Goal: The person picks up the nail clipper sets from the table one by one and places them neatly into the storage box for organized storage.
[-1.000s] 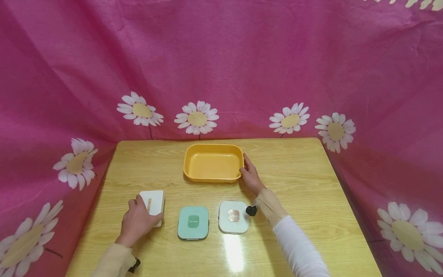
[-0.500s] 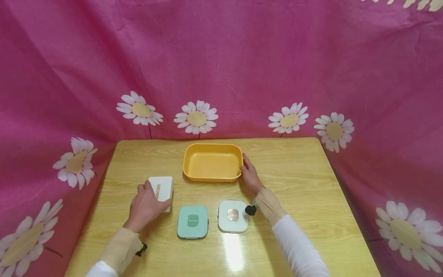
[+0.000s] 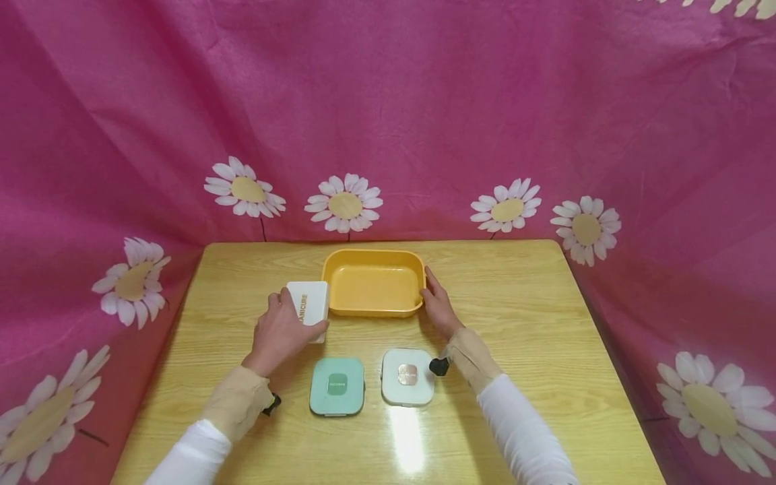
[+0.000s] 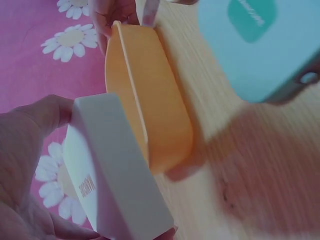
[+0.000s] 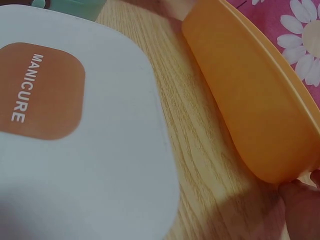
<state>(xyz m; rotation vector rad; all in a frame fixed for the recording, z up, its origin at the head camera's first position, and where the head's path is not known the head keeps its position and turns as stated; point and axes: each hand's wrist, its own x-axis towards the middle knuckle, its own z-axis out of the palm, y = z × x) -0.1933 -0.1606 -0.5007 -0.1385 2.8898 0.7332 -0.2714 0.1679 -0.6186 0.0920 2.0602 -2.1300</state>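
Note:
My left hand (image 3: 281, 333) grips a white box (image 3: 314, 311) lettered MANICURE, beside the left end of a yellow plastic tray (image 3: 376, 312). In the left wrist view the box (image 4: 117, 160) is tilted, with fingers and thumb at its opposite ends. My right hand (image 3: 440, 306) holds the tray's right end, the thumb at the rim and the fingers along the outside. Nothing lies in the tray. Nearer the front are a mint-green square case (image 3: 337, 401) and a white square case (image 3: 407, 394) with a copper-coloured label.
The wooden table (image 3: 515, 323) carries all these things. A pink cloth (image 3: 388, 121) printed with daisies surrounds its back and sides. Black wrist cameras (image 3: 439, 366) are worn on both wrists, the right one close to the white case.
My left hand has carried the white box to the right and away from me, up to the tray's left end. The right hand and the tray have stayed in place.

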